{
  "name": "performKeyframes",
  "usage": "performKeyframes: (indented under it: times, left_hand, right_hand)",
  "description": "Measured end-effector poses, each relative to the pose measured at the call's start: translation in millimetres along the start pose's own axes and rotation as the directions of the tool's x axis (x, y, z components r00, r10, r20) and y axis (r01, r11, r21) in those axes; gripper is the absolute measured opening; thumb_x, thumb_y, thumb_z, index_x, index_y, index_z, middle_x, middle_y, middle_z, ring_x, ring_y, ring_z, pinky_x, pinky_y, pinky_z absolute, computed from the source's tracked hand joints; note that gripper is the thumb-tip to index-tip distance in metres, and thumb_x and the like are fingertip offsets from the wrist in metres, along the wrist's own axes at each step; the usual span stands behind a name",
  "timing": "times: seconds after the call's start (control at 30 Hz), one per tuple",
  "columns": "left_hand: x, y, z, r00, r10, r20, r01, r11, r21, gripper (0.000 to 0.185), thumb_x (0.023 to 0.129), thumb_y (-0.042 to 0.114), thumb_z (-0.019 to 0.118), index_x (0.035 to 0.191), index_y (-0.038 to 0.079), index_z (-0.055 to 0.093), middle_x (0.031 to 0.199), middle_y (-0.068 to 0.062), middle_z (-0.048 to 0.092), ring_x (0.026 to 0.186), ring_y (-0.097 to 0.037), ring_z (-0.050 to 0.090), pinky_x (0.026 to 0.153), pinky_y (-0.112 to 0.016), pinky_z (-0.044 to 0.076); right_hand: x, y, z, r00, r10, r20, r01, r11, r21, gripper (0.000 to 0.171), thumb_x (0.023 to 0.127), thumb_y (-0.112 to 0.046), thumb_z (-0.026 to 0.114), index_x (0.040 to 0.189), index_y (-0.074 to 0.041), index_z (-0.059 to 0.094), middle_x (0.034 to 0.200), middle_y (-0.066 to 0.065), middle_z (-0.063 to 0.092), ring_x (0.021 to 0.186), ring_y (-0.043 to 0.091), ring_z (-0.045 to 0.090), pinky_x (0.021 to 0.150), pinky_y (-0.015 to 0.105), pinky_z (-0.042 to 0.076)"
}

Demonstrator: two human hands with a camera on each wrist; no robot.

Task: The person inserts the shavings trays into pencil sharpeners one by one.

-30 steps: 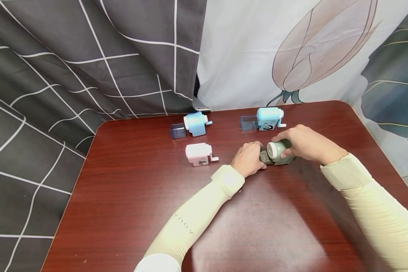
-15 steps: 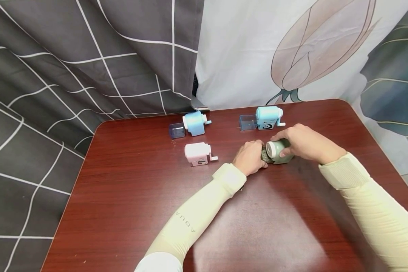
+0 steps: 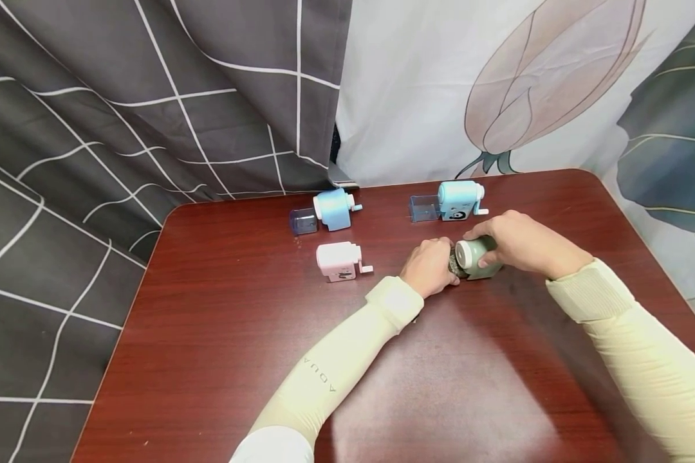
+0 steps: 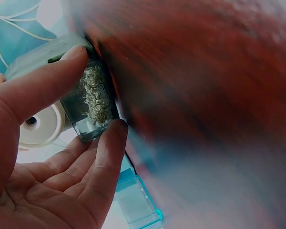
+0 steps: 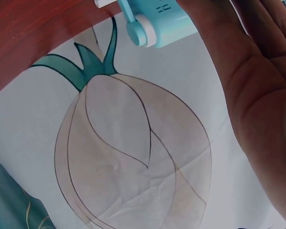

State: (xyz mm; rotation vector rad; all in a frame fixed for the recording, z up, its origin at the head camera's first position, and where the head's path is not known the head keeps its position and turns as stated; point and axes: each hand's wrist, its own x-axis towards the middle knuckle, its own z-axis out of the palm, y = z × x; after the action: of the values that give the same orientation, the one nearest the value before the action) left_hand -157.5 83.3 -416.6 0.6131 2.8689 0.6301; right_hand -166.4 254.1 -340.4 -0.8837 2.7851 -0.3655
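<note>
Clearance around the hands on the table (image 3: 220, 334)

We saw bare tabletop toward the near edge; a pink sharpener (image 3: 340, 262) stood left of the left hand (image 3: 428, 269), a blue sharpener (image 3: 460, 200) just behind, curtains (image 3: 150, 96) closing the far edge.

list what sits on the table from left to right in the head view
clear drawer → blue sharpener → pink sharpener → left hand → green sharpener → right hand

Four sharpeners on table (image 3: 220, 334): two at back, one mid-left, one between hands
</note>
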Motion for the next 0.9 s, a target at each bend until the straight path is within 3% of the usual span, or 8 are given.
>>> performKeyframes:
  times: [0.3,0.9]
  left_hand:
    - [1.7,6.6,5.0,1.0,-0.009,0.006,0.009,1.0,-0.014,0.052,0.074,0.031,0.092,0.113,0.01,0.065,0.101,0.001,0.068,0.085,-0.012,0.067,0.075,-0.021,0.053]
    - [5.1,10.2,5.5,1.0,-0.022,0.013,0.022,1.0,0.002,0.055,0.075,0.034,0.091,0.117,0.009,0.064,0.107,0.001,0.068,0.088,-0.013,0.069,0.077,-0.022,0.054]
  right_hand:
    - [-1.3,0.6,1.3,1.0,0.0,-0.003,0.0,1.0,0.009,0.048,0.067,-0.008,0.092,0.111,-0.002,0.075,0.096,0.009,0.074,0.082,0.023,0.066,0.076,0.046,0.053]
    - [-0.2,-2.7,-0.3,1.0,0.002,-0.007,-0.002,1.0,0.002,0.047,0.067,-0.008,0.092,0.11,-0.003,0.075,0.095,0.007,0.074,0.08,0.021,0.065,0.075,0.045,0.053]
